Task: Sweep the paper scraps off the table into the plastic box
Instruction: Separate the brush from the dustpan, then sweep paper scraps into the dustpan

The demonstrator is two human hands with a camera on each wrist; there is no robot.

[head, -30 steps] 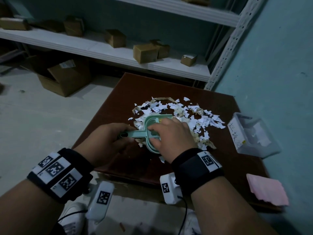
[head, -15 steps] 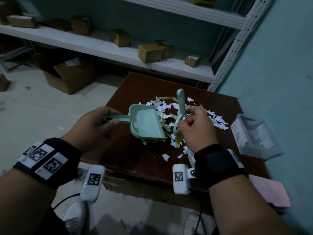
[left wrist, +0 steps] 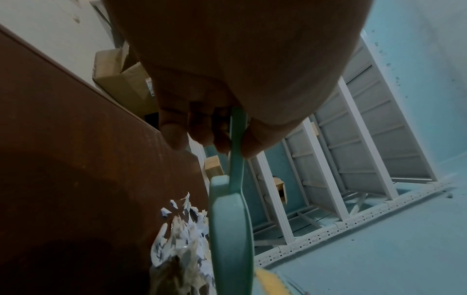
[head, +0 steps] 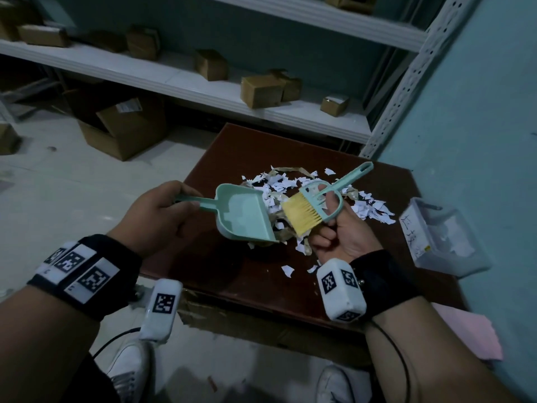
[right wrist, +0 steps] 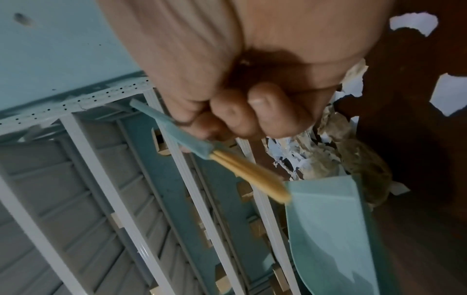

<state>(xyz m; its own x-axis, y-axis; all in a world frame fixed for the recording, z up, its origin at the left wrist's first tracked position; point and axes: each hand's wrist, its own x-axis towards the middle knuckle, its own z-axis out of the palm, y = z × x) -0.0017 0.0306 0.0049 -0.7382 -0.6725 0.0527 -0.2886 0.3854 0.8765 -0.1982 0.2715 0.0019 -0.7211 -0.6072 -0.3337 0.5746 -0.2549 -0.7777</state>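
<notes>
Dustpan [head: 247, 216] sits left of centre in the head view, held clear of the bench [head: 261, 274] by the left hand [head: 158, 216], whose fingers [left wrist: 174, 129] curl round the thin handle and pinch it against the thumb. It appears to be stiff, light moulded plastic; judged best held at the handle, with its flat lip tipped down to the bench surface.

Brush [head: 315, 205] follows at centre, bristles beside the dustpan's lip. The right hand [head: 338, 234] holds it palm up, one finger showing through the looped frame and the other fingers [right wrist: 255, 117] curled shut. The bristles look soft and springy, so a light stroke should suffice.

Paper scraps [head: 290, 184] lie heaped at centre frame behind both tools, with strays toward the lower centre. They look thin, weightless and easily scattered; slow, short strokes are advisable.

Plastic box [head: 444, 239] stands at the right edge of the frame, well apart from the heap, already holding some white scraps. It appears light and thin-walled and may shift if knocked.
</notes>
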